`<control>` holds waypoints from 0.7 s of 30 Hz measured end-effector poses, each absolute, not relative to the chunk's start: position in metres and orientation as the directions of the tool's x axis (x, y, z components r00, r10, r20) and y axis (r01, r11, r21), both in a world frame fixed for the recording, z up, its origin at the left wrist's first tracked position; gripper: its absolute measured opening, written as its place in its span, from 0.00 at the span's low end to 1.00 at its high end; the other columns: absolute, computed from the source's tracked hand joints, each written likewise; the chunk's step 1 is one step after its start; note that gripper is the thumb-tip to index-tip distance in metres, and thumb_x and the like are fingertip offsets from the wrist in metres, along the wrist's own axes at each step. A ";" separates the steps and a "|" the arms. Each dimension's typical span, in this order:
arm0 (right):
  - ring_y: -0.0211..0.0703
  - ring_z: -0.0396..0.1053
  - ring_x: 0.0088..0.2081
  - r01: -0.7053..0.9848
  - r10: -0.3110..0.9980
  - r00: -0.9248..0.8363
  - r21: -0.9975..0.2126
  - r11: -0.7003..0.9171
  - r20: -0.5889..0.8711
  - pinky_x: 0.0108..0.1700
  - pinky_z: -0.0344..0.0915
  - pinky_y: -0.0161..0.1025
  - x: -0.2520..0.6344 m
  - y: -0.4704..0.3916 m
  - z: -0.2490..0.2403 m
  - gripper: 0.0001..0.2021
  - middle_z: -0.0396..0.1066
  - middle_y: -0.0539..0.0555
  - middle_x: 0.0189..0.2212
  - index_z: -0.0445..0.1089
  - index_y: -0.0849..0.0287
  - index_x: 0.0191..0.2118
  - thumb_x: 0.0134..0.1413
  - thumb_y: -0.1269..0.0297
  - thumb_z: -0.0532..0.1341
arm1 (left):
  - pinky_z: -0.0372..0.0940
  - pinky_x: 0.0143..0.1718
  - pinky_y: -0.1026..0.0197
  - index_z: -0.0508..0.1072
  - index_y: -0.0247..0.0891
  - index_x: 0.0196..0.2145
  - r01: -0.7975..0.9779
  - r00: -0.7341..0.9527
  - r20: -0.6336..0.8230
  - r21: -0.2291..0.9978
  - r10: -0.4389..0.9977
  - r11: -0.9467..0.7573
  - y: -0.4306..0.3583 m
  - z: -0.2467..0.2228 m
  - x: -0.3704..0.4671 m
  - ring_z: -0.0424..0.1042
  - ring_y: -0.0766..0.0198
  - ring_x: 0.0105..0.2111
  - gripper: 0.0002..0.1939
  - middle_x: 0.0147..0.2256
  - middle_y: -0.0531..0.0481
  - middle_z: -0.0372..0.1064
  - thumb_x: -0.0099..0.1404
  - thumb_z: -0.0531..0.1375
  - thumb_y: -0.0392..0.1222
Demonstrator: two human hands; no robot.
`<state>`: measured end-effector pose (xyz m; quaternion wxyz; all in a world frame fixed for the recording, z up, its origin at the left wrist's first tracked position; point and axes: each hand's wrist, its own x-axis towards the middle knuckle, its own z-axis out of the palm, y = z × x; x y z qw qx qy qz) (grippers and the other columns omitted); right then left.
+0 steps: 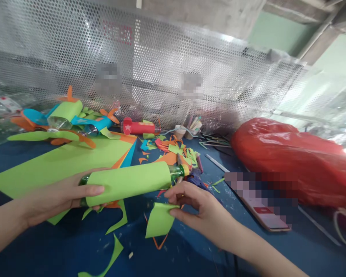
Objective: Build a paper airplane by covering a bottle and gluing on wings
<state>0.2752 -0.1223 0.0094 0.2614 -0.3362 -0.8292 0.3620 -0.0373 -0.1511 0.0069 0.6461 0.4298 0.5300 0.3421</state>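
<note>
My left hand (72,192) is wrapped round the base end of a green plastic bottle (129,181), which lies sideways above the table. Light green paper covers the bottle's body, leaving its green neck and yellow cap bare at the right. Just below the neck, my right hand (194,207) pinches the top edge of a small light green paper piece (160,220) between thumb and fingers. The paper hangs a little way from the bottle. Part of my left hand's fingers is hidden behind the bottle.
Green, orange and blue paper sheets (60,154) lie at left, with propellered bottle models (65,113) behind. Paper scraps (175,152) litter the blue table (150,261). A phone (259,207) and a red plastic bag (288,161) are at right. A perforated metal panel (161,54) stands behind.
</note>
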 end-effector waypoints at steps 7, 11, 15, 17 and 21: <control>0.39 0.68 0.40 0.197 0.750 -0.613 -0.872 0.448 0.247 0.41 0.68 0.34 0.272 -0.123 0.011 0.06 0.67 0.54 0.40 0.75 0.55 0.35 0.55 0.72 0.61 | 0.74 0.39 0.62 0.57 0.49 0.60 -0.051 0.123 -0.407 0.908 0.905 0.416 -0.152 0.005 -0.035 0.75 0.55 0.46 0.42 0.54 0.51 0.70 0.50 0.70 0.48; 0.38 0.68 0.39 0.174 0.830 -0.487 -0.902 0.396 0.271 0.41 0.66 0.35 0.271 -0.122 0.010 0.07 0.69 0.52 0.36 0.74 0.53 0.38 0.55 0.69 0.62 | 0.75 0.37 0.63 0.56 0.48 0.61 -0.080 0.105 -0.406 0.907 0.908 0.414 -0.152 0.003 -0.035 0.76 0.57 0.43 0.44 0.51 0.51 0.72 0.49 0.71 0.48; 0.35 0.69 0.34 0.061 0.899 -0.367 -0.959 0.278 0.237 0.37 0.66 0.32 0.269 -0.123 0.009 0.09 0.70 0.48 0.31 0.71 0.53 0.38 0.49 0.69 0.67 | 0.76 0.37 0.60 0.48 0.48 0.64 -0.092 0.079 -0.434 0.893 0.898 0.440 -0.155 0.001 -0.031 0.78 0.55 0.41 0.50 0.47 0.50 0.75 0.51 0.70 0.48; 0.33 0.68 0.33 0.003 0.921 -0.318 -0.971 0.240 0.227 0.36 0.66 0.30 0.267 -0.122 0.009 0.08 0.69 0.47 0.29 0.69 0.55 0.34 0.47 0.67 0.68 | 0.75 0.38 0.58 0.46 0.48 0.65 -0.107 0.063 -0.452 0.883 0.890 0.456 -0.156 0.000 -0.028 0.77 0.53 0.42 0.53 0.46 0.49 0.76 0.50 0.71 0.48; 0.31 0.66 0.30 -0.086 0.956 -0.236 -0.984 0.158 0.174 0.34 0.64 0.29 0.266 -0.118 0.008 0.10 0.68 0.45 0.27 0.68 0.57 0.30 0.44 0.64 0.70 | 0.75 0.38 0.52 0.42 0.49 0.66 -0.117 0.049 -0.472 0.873 0.880 0.474 -0.156 -0.008 -0.023 0.78 0.48 0.40 0.57 0.41 0.49 0.78 0.47 0.72 0.51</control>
